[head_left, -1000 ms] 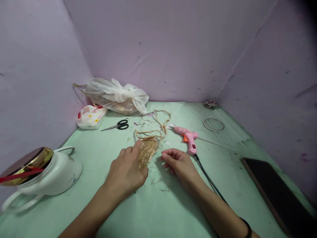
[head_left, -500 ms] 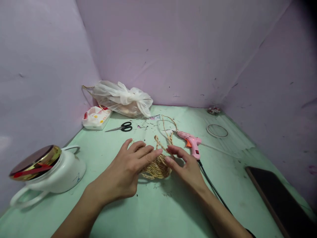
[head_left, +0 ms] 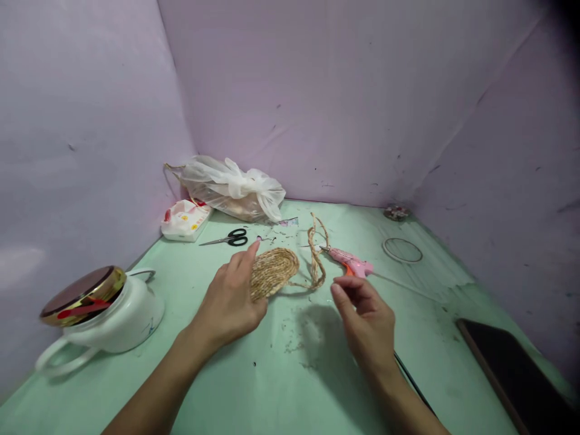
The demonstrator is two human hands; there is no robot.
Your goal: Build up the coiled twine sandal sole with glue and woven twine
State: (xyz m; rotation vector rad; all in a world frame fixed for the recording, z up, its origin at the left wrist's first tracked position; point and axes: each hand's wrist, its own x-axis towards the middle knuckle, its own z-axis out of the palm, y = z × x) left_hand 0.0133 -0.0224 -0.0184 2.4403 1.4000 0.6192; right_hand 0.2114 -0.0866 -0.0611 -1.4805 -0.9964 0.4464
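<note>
My left hand (head_left: 231, 299) holds a flat oval mat of coiled jute rope (head_left: 273, 272), lifted and tilted over the green table (head_left: 290, 374); the fingers grip its left edge. A loose rope tail (head_left: 316, 257) loops off the mat to the right. My right hand (head_left: 365, 314) hovers just right of the mat, fingers loosely curled, with nothing visible in it. A pink glue gun (head_left: 351, 264) lies right behind that hand, its black cord (head_left: 414, 389) running back toward me.
Black scissors (head_left: 229, 239), a tied plastic bag (head_left: 233, 188) and a small white packet (head_left: 185, 219) lie at the back left. A white pot with a gold lid (head_left: 97, 311) stands at left. A wire ring (head_left: 402, 249) and a dark board (head_left: 521, 374) lie at right.
The left hand has lifted the mat and turned it so its flat face shows. The right hand has let go of it and drawn back to the right.
</note>
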